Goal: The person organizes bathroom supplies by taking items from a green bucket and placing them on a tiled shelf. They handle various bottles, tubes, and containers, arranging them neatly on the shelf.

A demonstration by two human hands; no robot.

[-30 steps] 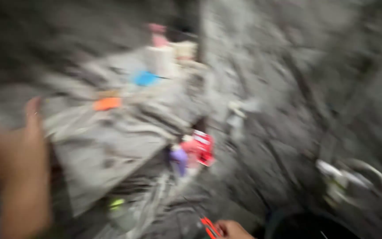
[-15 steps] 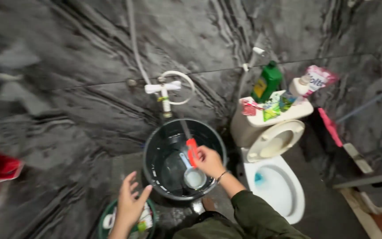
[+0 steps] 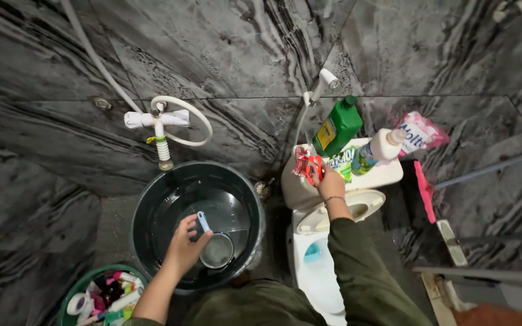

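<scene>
The person's left hand (image 3: 183, 244) is reaching down into the dark round bucket (image 3: 152, 208), its fingers closing around the pale blue handle of a small metal dipper (image 3: 215, 247) that is sitting in the water near the bucket's right wall. The right hand (image 3: 328, 181) is stretching up to the toilet tank (image 3: 297, 190), gripping a red-handled tool (image 3: 313, 166) right at the tank's top edge; what kind of tool it is cannot be told.

Things are crowding the tank lid just beside that hand: a red packet (image 3: 300, 160) is lying to its left, a green bottle (image 3: 337, 127) is standing behind it, a green sachet (image 3: 344, 162) is lying next to it, and a white bottle (image 3: 377, 150) is tipping over toward a pink-and-white packet (image 3: 418, 134) against the wall. The toilet seat (image 3: 367, 205) is standing raised below the tank, over the white bowl (image 3: 312, 271).

A white tap (image 3: 158, 124) with a looped hose (image 3: 197, 124) is hanging on the dark marble wall (image 3: 225, 54) directly above the bucket. A green basket (image 3: 70, 296) full of small bottles and tubes is sitting at the lower left, close to the left forearm. A pink-headed brush (image 3: 424, 190) is leaning at the right of the toilet.
</scene>
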